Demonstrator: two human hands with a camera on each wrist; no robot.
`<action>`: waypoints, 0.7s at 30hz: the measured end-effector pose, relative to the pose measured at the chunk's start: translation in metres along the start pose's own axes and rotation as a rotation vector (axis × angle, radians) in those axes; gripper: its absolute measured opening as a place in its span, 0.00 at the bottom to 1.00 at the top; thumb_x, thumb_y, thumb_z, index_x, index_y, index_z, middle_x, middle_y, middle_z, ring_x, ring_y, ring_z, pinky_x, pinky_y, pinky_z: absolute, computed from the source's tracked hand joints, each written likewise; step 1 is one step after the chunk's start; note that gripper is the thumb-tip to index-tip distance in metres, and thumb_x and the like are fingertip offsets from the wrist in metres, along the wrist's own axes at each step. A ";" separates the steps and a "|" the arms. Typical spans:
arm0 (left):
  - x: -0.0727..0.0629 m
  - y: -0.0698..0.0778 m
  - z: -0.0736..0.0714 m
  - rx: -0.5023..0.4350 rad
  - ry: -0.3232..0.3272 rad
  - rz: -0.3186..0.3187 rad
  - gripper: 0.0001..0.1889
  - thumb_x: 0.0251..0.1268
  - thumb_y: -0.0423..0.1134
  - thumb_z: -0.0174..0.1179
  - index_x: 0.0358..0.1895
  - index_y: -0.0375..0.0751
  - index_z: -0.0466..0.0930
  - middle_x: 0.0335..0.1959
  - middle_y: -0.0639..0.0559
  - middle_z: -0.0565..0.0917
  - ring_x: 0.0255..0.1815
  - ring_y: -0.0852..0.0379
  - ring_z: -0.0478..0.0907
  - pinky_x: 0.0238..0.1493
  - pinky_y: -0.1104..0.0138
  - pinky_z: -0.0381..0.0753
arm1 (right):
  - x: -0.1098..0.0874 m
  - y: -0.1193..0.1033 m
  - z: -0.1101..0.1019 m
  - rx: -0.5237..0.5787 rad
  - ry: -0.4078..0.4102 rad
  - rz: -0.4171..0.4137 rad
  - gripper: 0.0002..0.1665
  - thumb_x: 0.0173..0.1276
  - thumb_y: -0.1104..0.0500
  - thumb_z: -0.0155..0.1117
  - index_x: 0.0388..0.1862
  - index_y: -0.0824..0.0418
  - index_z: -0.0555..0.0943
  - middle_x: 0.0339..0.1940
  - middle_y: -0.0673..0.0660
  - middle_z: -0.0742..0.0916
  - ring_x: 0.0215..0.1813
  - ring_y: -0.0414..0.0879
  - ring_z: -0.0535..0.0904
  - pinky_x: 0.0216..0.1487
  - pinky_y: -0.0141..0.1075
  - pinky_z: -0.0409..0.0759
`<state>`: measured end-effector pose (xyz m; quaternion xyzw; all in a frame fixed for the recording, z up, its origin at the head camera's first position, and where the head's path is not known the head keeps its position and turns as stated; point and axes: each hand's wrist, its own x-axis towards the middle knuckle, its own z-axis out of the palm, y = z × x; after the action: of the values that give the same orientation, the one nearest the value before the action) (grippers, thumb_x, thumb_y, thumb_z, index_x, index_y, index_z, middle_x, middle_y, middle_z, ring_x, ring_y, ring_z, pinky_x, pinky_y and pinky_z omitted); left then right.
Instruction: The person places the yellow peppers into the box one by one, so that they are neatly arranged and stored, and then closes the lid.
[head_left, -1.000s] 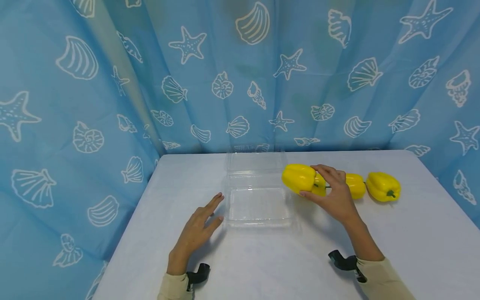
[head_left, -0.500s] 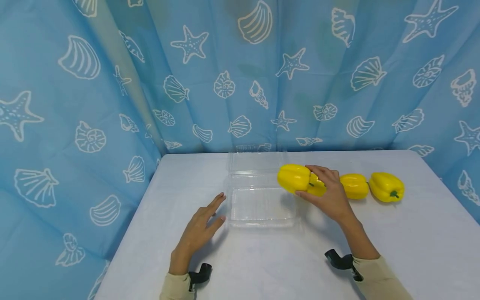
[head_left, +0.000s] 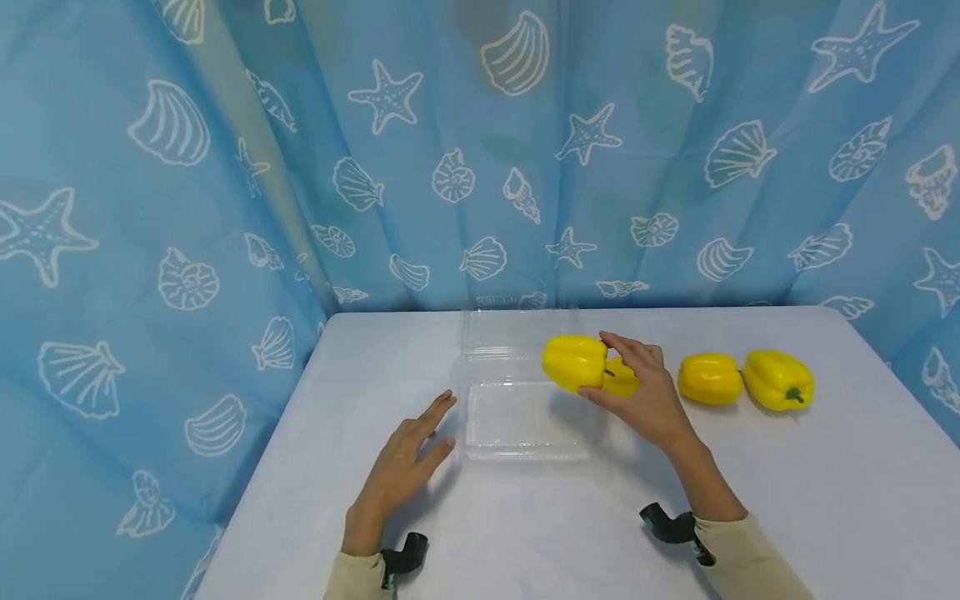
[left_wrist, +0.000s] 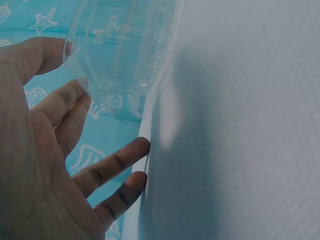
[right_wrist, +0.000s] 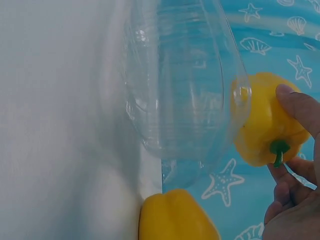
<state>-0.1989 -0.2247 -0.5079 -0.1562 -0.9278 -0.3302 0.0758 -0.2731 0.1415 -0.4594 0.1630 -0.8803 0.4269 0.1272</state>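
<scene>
My right hand (head_left: 647, 398) pinches a yellow bell pepper (head_left: 574, 363) by its stem end, thumb below and fingers above. In the right wrist view this bell pepper (right_wrist: 267, 120) has a green stem and is held up by the rim of the clear plastic container (right_wrist: 185, 100). That container (head_left: 528, 417) lies with its lid folded back toward the curtain. Beside its left edge is my left hand (head_left: 401, 458), fingers extended. In the left wrist view the fingertips of my left hand (left_wrist: 65, 130) touch or nearly touch the container's rim.
Another yellow bell pepper (head_left: 621, 379) lies behind my right hand, partly hidden. Two more, a bell pepper (head_left: 709, 379) and a bell pepper (head_left: 780, 381) with its green stem facing front, lie to the right on the white table (head_left: 525, 525). A blue curtain (head_left: 450, 125) hangs behind.
My right hand has moved left with the bell pepper, bringing it over the container's right side. My left hand has stayed beside the container; the head view has shifted slightly.
</scene>
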 end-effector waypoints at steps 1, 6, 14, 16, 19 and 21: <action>0.000 0.000 0.000 -0.003 -0.003 0.002 0.31 0.76 0.50 0.55 0.78 0.58 0.60 0.78 0.66 0.58 0.54 0.50 0.77 0.56 0.49 0.73 | 0.000 0.000 0.001 0.008 0.001 0.000 0.48 0.56 0.41 0.78 0.75 0.49 0.70 0.68 0.56 0.75 0.63 0.55 0.63 0.57 0.59 0.68; 0.002 0.000 -0.001 0.006 -0.009 0.004 0.31 0.76 0.53 0.53 0.79 0.60 0.58 0.78 0.68 0.57 0.54 0.50 0.77 0.57 0.49 0.73 | 0.003 -0.001 0.005 0.031 0.006 -0.022 0.45 0.56 0.43 0.80 0.71 0.50 0.73 0.65 0.55 0.77 0.60 0.54 0.65 0.56 0.58 0.68; 0.002 0.000 0.000 0.007 -0.007 -0.009 0.31 0.76 0.52 0.53 0.79 0.61 0.59 0.78 0.68 0.57 0.55 0.51 0.77 0.58 0.49 0.73 | 0.006 -0.005 0.014 0.014 -0.010 -0.009 0.46 0.54 0.40 0.79 0.71 0.47 0.73 0.66 0.54 0.78 0.62 0.53 0.64 0.56 0.59 0.69; 0.002 -0.001 0.001 0.011 -0.007 -0.010 0.31 0.76 0.52 0.53 0.79 0.61 0.59 0.78 0.68 0.57 0.55 0.51 0.77 0.58 0.49 0.73 | 0.006 -0.007 0.017 0.016 -0.014 -0.004 0.46 0.54 0.40 0.80 0.71 0.46 0.73 0.66 0.53 0.78 0.62 0.52 0.64 0.56 0.58 0.69; 0.001 -0.002 0.001 0.007 -0.007 -0.011 0.31 0.76 0.52 0.54 0.79 0.61 0.59 0.78 0.68 0.57 0.55 0.50 0.77 0.58 0.49 0.73 | 0.008 -0.010 0.021 0.024 -0.023 -0.007 0.46 0.54 0.39 0.79 0.71 0.47 0.73 0.66 0.52 0.78 0.61 0.52 0.65 0.55 0.58 0.70; 0.000 -0.001 0.001 -0.001 -0.007 -0.012 0.31 0.76 0.52 0.54 0.79 0.61 0.59 0.78 0.68 0.57 0.55 0.50 0.77 0.58 0.49 0.73 | 0.009 -0.013 0.024 0.029 -0.032 -0.013 0.47 0.54 0.38 0.79 0.71 0.48 0.73 0.66 0.52 0.78 0.60 0.52 0.65 0.54 0.58 0.70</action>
<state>-0.1997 -0.2248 -0.5096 -0.1521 -0.9288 -0.3304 0.0703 -0.2783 0.1131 -0.4610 0.1773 -0.8750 0.4361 0.1133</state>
